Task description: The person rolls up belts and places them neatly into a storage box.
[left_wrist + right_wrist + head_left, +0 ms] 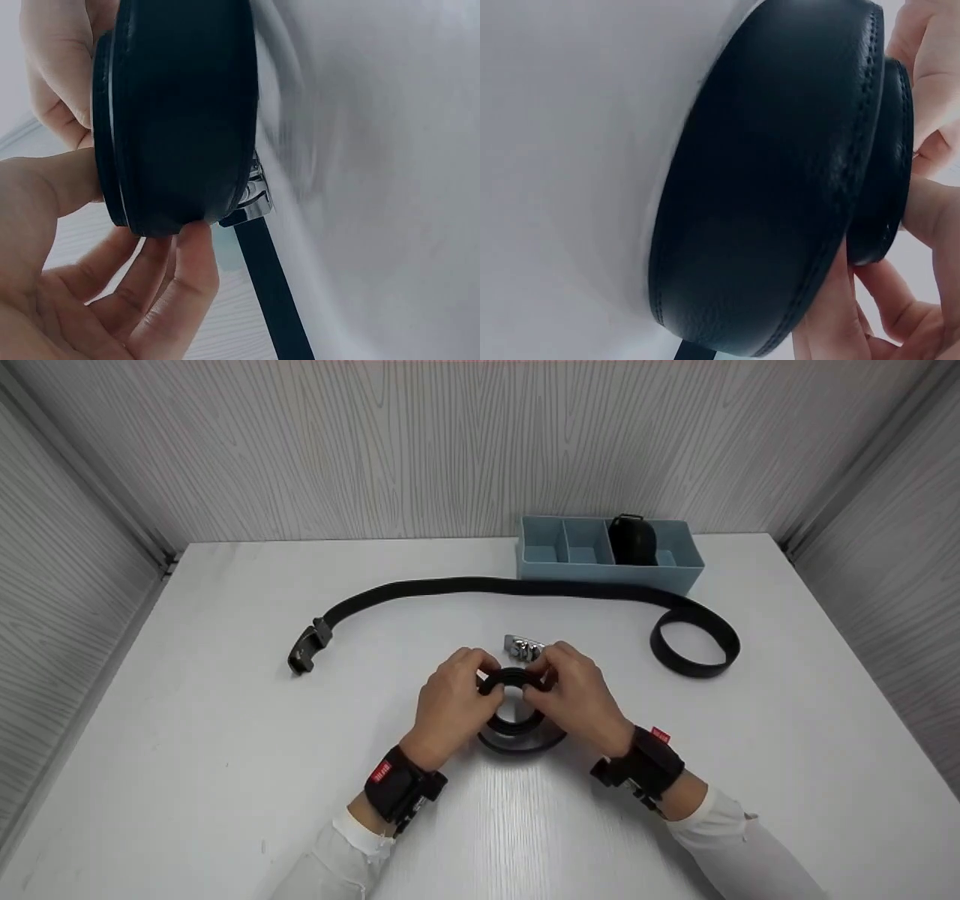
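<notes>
At six o'clock from the silver buckle (523, 648) on the desk (225, 735): coiled belt (180, 112), pinched by left grip (454, 705) and right grip (577, 701). Liable to spring open through slackened pinching, or to telescope through uneven winding, with inner turns (883, 172) protruding.

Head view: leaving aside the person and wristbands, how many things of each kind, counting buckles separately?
Belts: 2 (mostly stretched belt, coiled belt)
Buckles: 2 (dark buckle, silver buckle)
Blue compartment tray: 1
Black rounded item, exact kind unclear: 1
Total: 6
</notes>
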Tool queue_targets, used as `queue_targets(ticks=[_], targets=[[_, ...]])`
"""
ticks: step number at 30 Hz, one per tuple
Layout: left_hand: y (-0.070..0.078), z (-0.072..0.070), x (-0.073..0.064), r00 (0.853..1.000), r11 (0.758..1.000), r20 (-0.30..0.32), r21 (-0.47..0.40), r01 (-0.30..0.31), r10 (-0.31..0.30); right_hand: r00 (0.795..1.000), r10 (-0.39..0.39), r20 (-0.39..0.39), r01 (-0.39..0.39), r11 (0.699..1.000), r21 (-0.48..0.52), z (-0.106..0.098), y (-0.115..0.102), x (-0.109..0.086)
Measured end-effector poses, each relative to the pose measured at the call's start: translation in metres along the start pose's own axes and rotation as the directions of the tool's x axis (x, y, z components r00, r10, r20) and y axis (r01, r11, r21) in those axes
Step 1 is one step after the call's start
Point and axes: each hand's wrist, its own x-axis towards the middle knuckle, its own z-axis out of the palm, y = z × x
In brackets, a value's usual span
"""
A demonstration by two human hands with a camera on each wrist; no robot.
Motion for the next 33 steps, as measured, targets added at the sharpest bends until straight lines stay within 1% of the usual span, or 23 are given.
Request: queue_targets(ticks=[5, 7, 11, 14, 19, 22, 25, 29, 31, 33], targets=[[-0.0003, -0.0010, 0.0012, 0.999, 0.999, 0.018, 0.017, 0.051, -0.051, 1.000, 0.026, -0.011, -0.026, 1.000, -0.005, 0.0009, 0.0006, 0.0004], [-0.0011, -0.0009, 0.0015, 0.998, 0.998, 0.021, 0.025, 0.053, -0.053, 1.000, 0.025, -0.008, -0.025, 1.000, 0.003, 0.0009, 0.0003, 0.0002], [-0.0024, -0.0016, 0.0015, 1.000, 0.999, -0.001, 0.033, 0.027, -0.027, 1.000, 0.007, 0.001, -0.007, 1.000, 0.025, 0.0008, -0.0001, -0.0001], [-0.0028, -0.0024, 0.0013, 1.000, 0.999, -0.017, 0.042, 0.007, -0.006, 1.000, 0.010, 0.022, -0.011, 0.999, 0.035, -0.0001, -0.0005, -0.0002], [-0.0024, -0.0021, 0.0011, 1.000, 0.997, -0.015, 0.067, -0.027, 0.028, 0.996, 0.027, 0.085, -0.030, 0.999, 0.029, -0.0011, -0.0013, 0.0013], [-0.0015, -0.0017, 0.0007, 0.999, 0.996, -0.009, 0.072, -0.047, 0.048, 0.995, 0.023, 0.099, -0.025, 1.000, 0.019, -0.0008, -0.0017, 0.0019], [-0.0010, -0.0010, 0.0001, 0.998, 0.996, -0.018, 0.067, -0.063, 0.064, 0.996, 0.012, 0.087, -0.014, 1.000, 0.021, -0.0005, -0.0018, 0.0019], [-0.0008, 0.0002, -0.0003, 0.997, 0.996, -0.036, 0.045, -0.071, 0.073, 0.999, -0.009, 0.047, 0.008, 1.000, 0.021, 0.0001, -0.0012, 0.0010], [-0.0006, 0.0007, -0.0003, 0.998, 0.998, -0.032, 0.034, -0.055, 0.057, 0.999, -0.012, 0.029, 0.011, 1.000, 0.017, 0.0006, -0.0003, 0.0006], [-0.0005, 0.0009, -0.0001, 1.000, 1.000, -0.018, 0.022, -0.019, 0.020, 1.000, -0.007, 0.012, 0.007, 1.000, 0.014, 0.0011, 0.0002, 0.0004]])
